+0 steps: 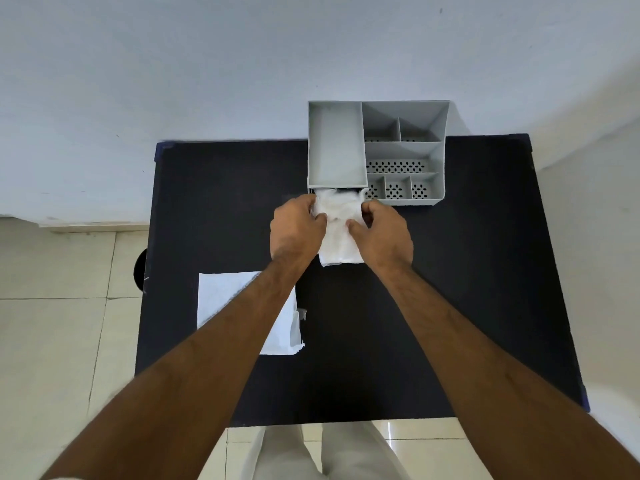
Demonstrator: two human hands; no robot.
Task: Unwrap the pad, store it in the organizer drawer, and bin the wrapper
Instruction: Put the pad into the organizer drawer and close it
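A white fluffy pad [339, 233] lies just in front of the grey organizer [440, 157], with its far end at the dark drawer opening under the tall left compartment. My left hand [297, 227] grips the pad's left edge. My right hand [382, 233] grips its right edge. The flat white wrapper [225, 299] lies on the black table to the left, partly under my left forearm.
The black table [467, 271] stands against a pale wall, with the organizer at its far edge. A dark round object [140, 271] shows past the table's left edge on the tiled floor. My light trousers are visible below the near edge.
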